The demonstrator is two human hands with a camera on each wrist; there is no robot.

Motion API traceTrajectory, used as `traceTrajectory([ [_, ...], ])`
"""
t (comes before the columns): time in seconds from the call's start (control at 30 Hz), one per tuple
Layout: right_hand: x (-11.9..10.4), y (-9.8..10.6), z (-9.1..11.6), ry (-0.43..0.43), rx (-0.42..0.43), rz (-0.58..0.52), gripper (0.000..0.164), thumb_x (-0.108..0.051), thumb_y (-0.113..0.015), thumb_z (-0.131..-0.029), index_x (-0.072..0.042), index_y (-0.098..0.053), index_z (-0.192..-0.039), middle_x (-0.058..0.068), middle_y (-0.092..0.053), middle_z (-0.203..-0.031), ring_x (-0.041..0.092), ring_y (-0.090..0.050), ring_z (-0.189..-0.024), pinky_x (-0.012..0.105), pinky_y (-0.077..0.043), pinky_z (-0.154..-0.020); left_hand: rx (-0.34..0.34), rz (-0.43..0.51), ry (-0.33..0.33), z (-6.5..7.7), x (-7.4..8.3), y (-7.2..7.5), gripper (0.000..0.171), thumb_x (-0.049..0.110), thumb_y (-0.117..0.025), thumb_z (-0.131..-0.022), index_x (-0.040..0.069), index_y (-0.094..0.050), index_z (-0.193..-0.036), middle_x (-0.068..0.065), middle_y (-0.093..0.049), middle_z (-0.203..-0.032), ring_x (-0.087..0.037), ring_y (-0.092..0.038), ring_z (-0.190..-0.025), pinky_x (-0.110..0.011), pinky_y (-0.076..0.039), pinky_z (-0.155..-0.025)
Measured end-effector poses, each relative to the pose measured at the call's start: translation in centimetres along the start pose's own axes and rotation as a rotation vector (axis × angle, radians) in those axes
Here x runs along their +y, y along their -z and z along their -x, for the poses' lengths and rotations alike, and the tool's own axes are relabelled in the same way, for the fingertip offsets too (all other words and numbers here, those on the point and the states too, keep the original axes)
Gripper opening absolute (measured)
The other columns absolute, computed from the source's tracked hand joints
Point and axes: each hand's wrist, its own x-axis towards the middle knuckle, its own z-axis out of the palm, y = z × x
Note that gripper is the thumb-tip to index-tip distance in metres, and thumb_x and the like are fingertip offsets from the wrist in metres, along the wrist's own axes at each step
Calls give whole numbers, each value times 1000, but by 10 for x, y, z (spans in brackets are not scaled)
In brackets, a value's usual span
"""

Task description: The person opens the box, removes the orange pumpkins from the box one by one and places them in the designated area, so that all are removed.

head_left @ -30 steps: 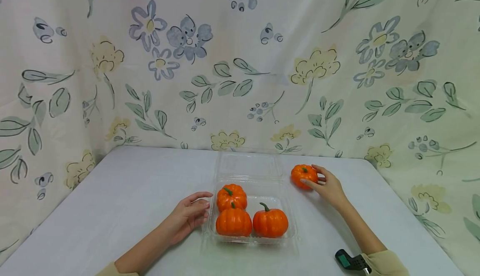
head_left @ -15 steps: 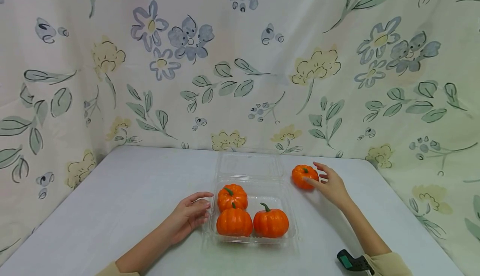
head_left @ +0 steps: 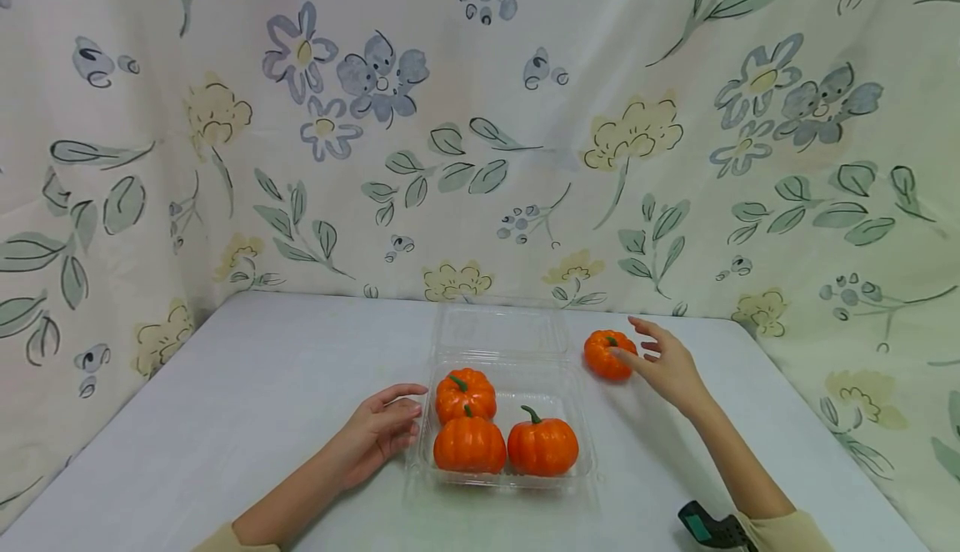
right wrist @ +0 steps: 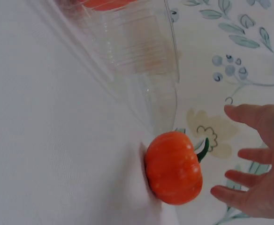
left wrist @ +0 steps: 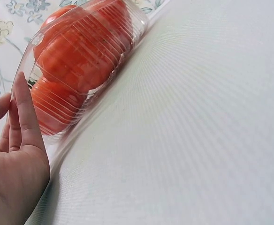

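A clear plastic clamshell box (head_left: 585,439) stands with its lid (head_left: 498,331) folded back, away from me. Inside sit three orange toy pumpkins: one at back left (head_left: 465,396), one at front left (head_left: 470,445) and one at front right (head_left: 543,447). My left hand (head_left: 382,434) lies at the box's left side; its fairly straight fingers touch the rim in the left wrist view. A fourth pumpkin (head_left: 606,357) rests on the table right of the lid. My right hand (head_left: 670,373) hovers beside it with spread fingers; in the right wrist view (right wrist: 263,164) a gap separates them.
The white table (head_left: 262,385) extends on both sides of the box. A floral curtain (head_left: 480,160) hangs behind the table's back edge. A dark device with a green screen (head_left: 705,525) sits at my right sleeve.
My right hand has loosened from the fourth pumpkin and drawn back slightly to the right, its fingers spreading. That pumpkin stays on the table. The left hand has kept its place at the box.
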Motion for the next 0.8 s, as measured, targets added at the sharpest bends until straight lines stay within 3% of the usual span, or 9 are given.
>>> traceTrajectory([
  [0.4, -31, 0, 18, 106, -70, -36, 61, -24, -70, -103, 0, -47, -154, 32, -51, -150, 57, -53, -132, 58, -59, -97, 16, -1, 13, 0, -1, -1, 20, 9, -59, -107, 15, -63, -126, 5, -67, -94, -9, -65, -80, -20, -60, -77],
  [0.63, -45, -4, 25, 219, -173, -75, 55, -23, -67, -104, 1, -51, -150, 27, -61, -141, 45, -63, -125, 51, -60, -98, 18, -4, 14, 0, 0, -1, 20, 10, -60, -107, 14, -62, -126, 4, -66, -94, -9, -65, -79, -20, -60, -77],
  [0.8, -52, -7, 29, 238, -250, -100, 53, -27, -68, -104, -1, -55, -148, 22, -59, -143, 39, -65, -123, 44, -61, -96, 17, -6, 13, 0, 1, 0, 20, 9, -60, -107, 15, -62, -126, 4, -66, -95, -9, -65, -80, -20, -60, -77],
])
